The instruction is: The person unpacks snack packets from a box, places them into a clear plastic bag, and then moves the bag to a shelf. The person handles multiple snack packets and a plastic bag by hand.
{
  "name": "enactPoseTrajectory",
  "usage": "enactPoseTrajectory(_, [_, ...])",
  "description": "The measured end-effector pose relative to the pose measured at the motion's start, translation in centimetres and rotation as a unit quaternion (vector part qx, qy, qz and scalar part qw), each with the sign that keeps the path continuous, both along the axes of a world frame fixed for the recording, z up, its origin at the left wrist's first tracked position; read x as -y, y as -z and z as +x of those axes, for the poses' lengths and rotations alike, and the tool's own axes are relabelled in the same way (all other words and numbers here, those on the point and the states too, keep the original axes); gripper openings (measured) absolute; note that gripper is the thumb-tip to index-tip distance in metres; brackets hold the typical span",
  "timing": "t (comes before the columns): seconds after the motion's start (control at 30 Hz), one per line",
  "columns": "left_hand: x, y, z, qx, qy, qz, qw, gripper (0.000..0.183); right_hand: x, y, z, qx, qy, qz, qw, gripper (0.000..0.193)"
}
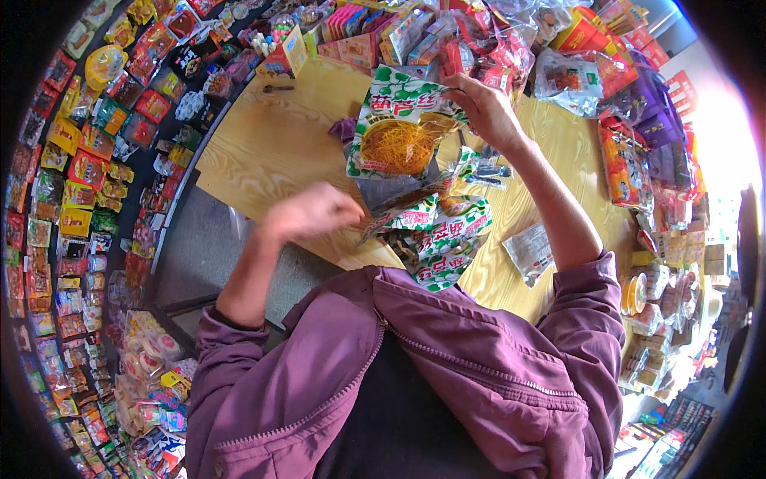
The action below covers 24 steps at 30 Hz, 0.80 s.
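Observation:
My right hand (483, 108) pinches the upper right corner of a green-and-white snack bag (379, 120). Through a window on its front, orange-yellow shreds show. The bag stands tilted over the table, its front toward me. Several matching bags (451, 231) lie overlapped just below it, close to my body. My left hand (319, 211) is to the left of those bags, near their edge. Motion blurs its fingers, so whether they touch or grip anything cannot be made out.
A wooden table (263, 152) spreads before me. On it lie a silvery packet (529, 251) at right and a small purple thing (343, 129) left of the held bag. Packaged snacks crowd the far edge; a curved rack of packets (80, 191) rises at left, and a red package (626, 164) sits at right.

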<state>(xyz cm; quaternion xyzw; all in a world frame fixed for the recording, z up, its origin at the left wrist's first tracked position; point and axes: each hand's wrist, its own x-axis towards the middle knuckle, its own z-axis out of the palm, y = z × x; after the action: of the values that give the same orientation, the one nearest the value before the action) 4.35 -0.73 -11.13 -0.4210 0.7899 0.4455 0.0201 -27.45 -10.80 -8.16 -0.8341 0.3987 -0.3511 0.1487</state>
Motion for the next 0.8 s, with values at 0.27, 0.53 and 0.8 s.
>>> enactPoseTrajectory(0.27, [6.6, 11.1, -3.0, -0.336, -0.248, -0.183, 0.89, 0.096, 1.3, 0.4, 3.6, -0.077, -0.137, 0.03, 0.987, 0.019])
enactPoseTrajectory(0.53, [6.5, 13.3, -6.1, -0.376, -0.308, -0.207, 0.849, 0.077, 2.0, 1.8, 0.4, 0.076, 0.023, 0.014, 0.997, 0.044])
enactPoseTrajectory(0.8, [7.0, 14.7, -5.3, -0.159, -0.253, -0.311, 0.902, 0.1, 1.4, 5.9, -1.7, -0.246, -0.113, 0.223, 0.937, 0.032])
